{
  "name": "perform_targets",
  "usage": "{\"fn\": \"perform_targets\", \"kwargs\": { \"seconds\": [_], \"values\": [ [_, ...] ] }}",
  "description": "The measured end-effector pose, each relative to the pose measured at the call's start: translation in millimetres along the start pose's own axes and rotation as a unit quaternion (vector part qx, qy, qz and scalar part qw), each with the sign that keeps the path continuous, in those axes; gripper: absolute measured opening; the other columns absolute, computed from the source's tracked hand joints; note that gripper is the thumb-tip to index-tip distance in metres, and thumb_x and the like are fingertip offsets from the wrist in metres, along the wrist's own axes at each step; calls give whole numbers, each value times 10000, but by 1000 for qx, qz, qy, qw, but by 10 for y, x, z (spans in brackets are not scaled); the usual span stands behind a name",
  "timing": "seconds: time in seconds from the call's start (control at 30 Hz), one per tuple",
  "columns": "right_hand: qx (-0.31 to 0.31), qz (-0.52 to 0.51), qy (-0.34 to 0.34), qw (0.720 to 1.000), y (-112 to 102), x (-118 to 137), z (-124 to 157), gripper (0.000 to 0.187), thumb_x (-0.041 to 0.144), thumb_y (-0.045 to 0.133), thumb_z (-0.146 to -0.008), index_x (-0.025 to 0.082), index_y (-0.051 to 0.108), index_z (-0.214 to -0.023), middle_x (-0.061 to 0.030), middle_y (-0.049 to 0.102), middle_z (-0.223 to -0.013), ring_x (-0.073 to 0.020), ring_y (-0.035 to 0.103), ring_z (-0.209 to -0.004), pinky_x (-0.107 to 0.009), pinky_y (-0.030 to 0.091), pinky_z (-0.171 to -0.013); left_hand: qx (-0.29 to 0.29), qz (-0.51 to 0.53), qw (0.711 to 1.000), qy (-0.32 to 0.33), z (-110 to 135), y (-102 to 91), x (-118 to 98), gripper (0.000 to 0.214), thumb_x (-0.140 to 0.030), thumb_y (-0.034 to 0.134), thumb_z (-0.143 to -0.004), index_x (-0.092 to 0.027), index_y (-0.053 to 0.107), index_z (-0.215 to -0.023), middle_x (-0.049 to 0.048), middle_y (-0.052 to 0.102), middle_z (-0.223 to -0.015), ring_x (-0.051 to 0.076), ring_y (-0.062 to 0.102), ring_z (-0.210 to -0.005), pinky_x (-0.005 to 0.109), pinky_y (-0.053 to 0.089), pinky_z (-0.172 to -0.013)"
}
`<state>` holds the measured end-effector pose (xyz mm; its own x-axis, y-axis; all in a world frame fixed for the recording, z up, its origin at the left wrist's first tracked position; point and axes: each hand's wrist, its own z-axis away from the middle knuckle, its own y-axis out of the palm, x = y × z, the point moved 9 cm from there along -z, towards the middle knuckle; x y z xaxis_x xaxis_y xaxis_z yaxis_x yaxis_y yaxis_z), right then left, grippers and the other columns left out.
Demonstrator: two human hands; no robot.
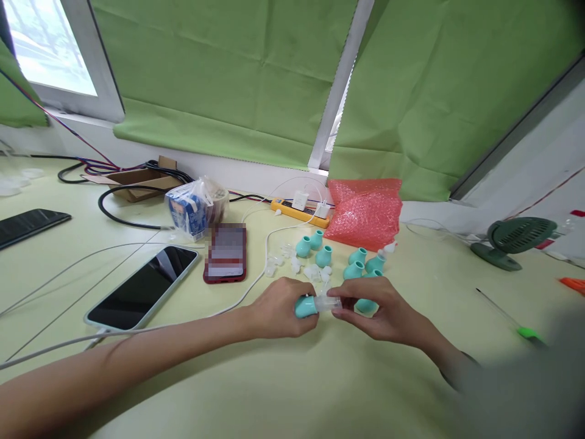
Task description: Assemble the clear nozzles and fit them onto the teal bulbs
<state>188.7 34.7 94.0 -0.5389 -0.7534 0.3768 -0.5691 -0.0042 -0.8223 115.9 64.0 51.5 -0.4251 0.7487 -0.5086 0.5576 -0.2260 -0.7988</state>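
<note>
My left hand (281, 308) is closed round a teal rubber bulb (305, 306), which lies sideways with its neck toward the right. A clear plastic nozzle (327, 303) sits at the bulb's neck; how deep it goes in cannot be made out. The fingertips of my right hand (381, 306) pinch the nozzle's free end. Just beyond the hands, several more teal bulbs (324, 256) stand upright with their openings up. One bulb at the right (375, 263) has a whitish tip (389, 248) at its mouth. Small clear plastic pieces (313, 272) lie loose to the left of these bulbs.
Left of my hands are a red-cased phone (225, 253), a phone in a pale case (144, 288) and trailing white cables. A red bubble-wrap bag (364, 212) and yellow power strip (299, 213) lie behind. At right are a green fan (520, 238) and a green-handled screwdriver (529, 333).
</note>
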Motion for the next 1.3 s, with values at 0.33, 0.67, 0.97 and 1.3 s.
{"fn": "perform_targets", "kwargs": {
  "seconds": [0.33,0.67,0.97,1.3],
  "values": [
    [-72,-37,23,996,101,-125,26,196,197,565,-729,188,578,-925,-8,627,-633,-108,565,-492,-223,470,-477,2,-58,996,-70,-19,-11,166,162,-249,494,-615,-142,519,-496,17,505,-456,107,418,-419,216,270,-421],
    [-75,-328,244,909,465,-496,114,212,311,556,-730,110,595,-787,-24,592,-521,-125,572,-417,-233,489,-411,48,-215,972,-79,-18,-7,106,200,-274,439,-645,-144,578,-585,76,606,-576,223,579,-546,264,374,-450],
    [-97,-462,345,811,631,-601,164,235,331,618,-673,102,599,-722,-23,603,-496,-121,561,-384,-226,474,-377,64,-270,960,-47,-26,-15,24,210,-254,451,-701,-100,587,-744,106,621,-676,258,608,-609,332,463,-511],
    [-82,-458,373,803,736,-559,211,264,355,612,-670,95,595,-714,-23,596,-488,-121,559,-385,-229,467,-381,93,-350,932,18,10,142,-60,130,-95,444,-707,-70,568,-738,130,594,-643,255,588,-566,312,439,-427]
  ]
}}
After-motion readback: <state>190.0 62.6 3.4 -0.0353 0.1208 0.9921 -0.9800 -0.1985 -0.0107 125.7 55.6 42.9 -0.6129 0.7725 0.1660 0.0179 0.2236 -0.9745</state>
